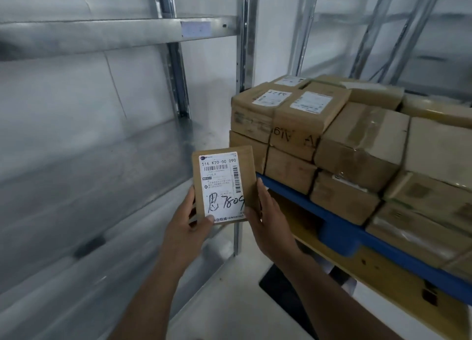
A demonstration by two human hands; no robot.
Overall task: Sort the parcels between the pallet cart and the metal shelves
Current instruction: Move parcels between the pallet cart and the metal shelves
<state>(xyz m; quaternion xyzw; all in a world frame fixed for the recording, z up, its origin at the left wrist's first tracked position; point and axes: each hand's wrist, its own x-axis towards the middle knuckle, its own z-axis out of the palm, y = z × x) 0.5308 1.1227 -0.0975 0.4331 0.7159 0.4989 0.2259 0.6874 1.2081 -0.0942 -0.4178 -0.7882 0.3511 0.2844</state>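
I hold one small parcel (224, 184) upright, label facing me, just left of the blue pallet cart (339, 230). My left hand (189, 222) grips its lower left edge, thumb on the label; my right hand (263, 212) grips its right edge. Stacked parcels (357, 145) sit on the cart. Metal shelves (102, 33) stand left of the cart.

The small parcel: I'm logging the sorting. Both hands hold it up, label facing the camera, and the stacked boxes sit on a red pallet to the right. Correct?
Not quite: the pallet is blue, not red, as the head view shows. The rest stands: the left hand and right hand hold the small parcel, label toward the camera, with the stacked boxes on the right.
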